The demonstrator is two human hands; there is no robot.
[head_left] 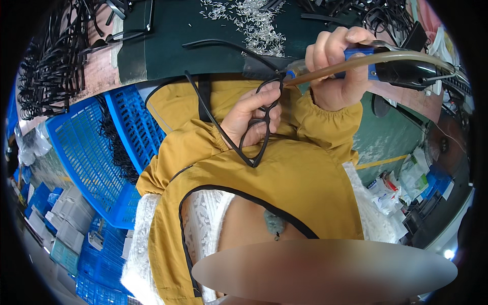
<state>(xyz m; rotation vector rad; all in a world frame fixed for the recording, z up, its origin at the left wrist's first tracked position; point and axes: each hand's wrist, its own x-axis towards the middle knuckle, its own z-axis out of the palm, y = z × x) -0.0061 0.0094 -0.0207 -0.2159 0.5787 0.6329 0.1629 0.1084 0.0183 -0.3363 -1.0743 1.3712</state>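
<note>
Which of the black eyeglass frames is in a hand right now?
The unfolded, thin-rimmed black eyeglass frame gripped by the left hand, before the mustard-yellow smock; the black frames piled at upper left are in no hand.

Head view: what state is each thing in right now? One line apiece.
Left grip, closed on the glasses
Glasses, held, arms unfolded
Right grip, closed around the tool
Tool, held level with the glasses' upper end; running or not, can't tell
Hose, bowed along the tool
Metal bits, loose, heaped on the mat
Black frames, piled up
Blue basket, appears to hold black parts
</note>
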